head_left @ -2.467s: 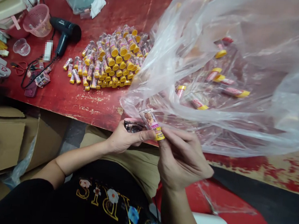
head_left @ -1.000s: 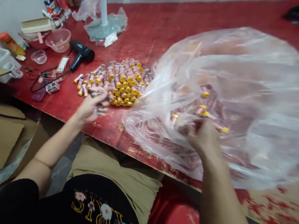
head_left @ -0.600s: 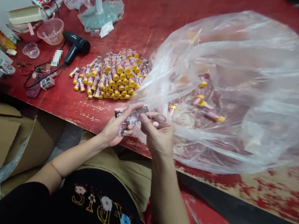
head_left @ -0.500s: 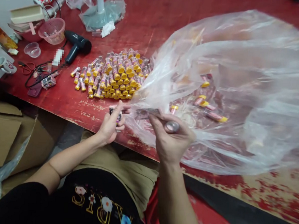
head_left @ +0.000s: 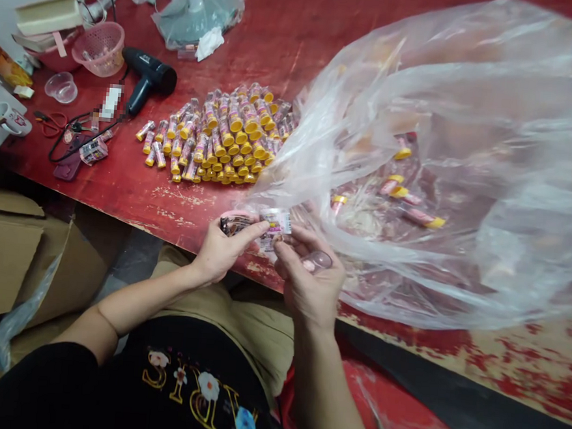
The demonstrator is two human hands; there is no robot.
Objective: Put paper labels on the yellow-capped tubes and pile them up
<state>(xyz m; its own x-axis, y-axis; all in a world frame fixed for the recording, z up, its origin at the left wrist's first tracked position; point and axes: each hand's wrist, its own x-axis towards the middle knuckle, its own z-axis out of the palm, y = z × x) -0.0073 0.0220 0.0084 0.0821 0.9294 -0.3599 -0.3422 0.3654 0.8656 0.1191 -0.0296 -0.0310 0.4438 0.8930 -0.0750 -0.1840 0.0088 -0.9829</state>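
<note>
In front of me, near the table's edge, my hands are close together. My left hand (head_left: 225, 246) is closed around a small dark bundle of printed film (head_left: 235, 224), and its thumb presses on a small printed film sleeve (head_left: 276, 222). My right hand (head_left: 313, 285) pinches the near side of that sleeve with thumb and finger. Tucked in the same hand is a clear tube (head_left: 318, 261) with a rounded end and something pinkish inside. Beyond the hands lies a pile of wrapped tubes (head_left: 233, 129) with yellow caps.
A large clear plastic bag (head_left: 444, 121) with several yellow-capped tubes spreads over the red table (head_left: 289, 25) at right. A hair dryer (head_left: 146, 77), a pink basket (head_left: 102, 48), scissors (head_left: 51, 125) and a mug (head_left: 14, 120) are at left. Cardboard boxes (head_left: 8, 260) stand below left.
My hands have come together, the right moving left and down with the clear tube. The printed sleeve now shows between both hands.
</note>
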